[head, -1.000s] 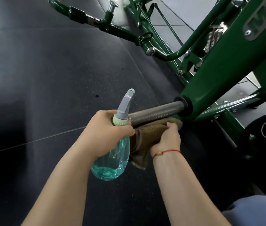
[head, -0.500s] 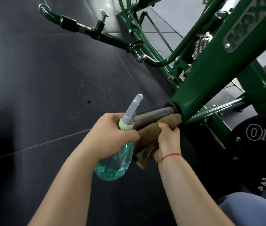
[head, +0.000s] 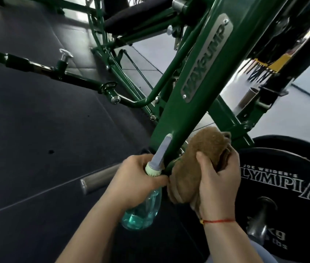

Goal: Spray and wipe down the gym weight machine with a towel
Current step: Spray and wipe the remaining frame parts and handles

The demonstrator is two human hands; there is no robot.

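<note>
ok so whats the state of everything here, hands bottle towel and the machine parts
left hand, grips the spray bottle at its neck
spray bottle, some liquid inside, nozzle up beside the green frame
right hand, grips the towel
towel, bunched, against the green frame's lower end
steel bar, bare, no plate on it
weight plate, mounted on a steel peg

Black rubber floor (head: 36, 130) carries the green machine frame (head: 171, 128).
</note>
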